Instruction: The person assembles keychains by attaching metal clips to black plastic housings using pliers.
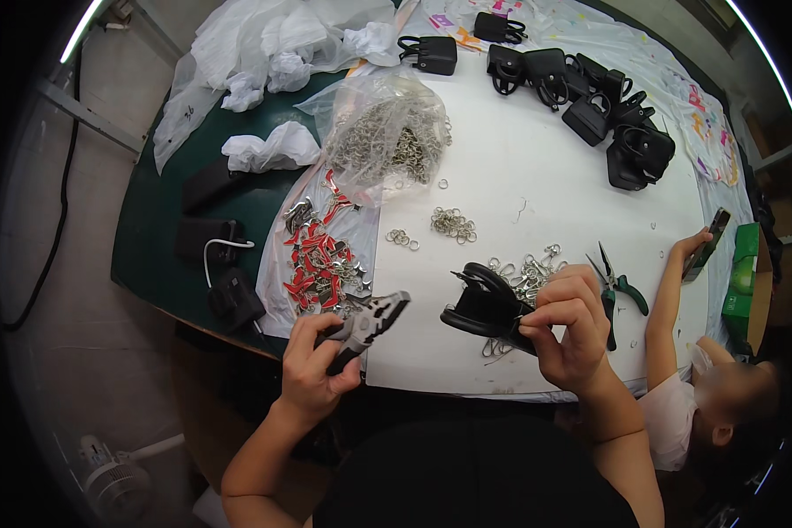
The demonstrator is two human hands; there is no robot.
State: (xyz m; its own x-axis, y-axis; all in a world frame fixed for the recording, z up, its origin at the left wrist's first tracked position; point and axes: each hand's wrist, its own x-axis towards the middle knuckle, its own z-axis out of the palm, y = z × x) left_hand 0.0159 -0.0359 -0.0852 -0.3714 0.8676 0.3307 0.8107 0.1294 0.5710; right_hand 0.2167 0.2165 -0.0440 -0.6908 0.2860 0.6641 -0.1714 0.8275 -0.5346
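My left hand (311,370) is closed around the handles of grey and black pliers (374,320), whose head points up and to the right. My right hand (572,333) pinches a small black handbag (484,310) by its edge and holds it tilted above the white board. Something thin and metallic shows at the fingertips, too small to make out. Partly behind the handbag lies a pile of silver metal clasps (531,275). Left of the pliers, red and silver charms (312,264) are heaped on white plastic.
Green-handled long-nose pliers (625,286) lie right of my right hand. Loose metal rings (453,224) and a clear bag of hardware (387,141) sit farther off. Several black mini handbags (590,119) stand at the far right. Another person's arm (664,308), holding a phone, rests beside a green box (741,295).
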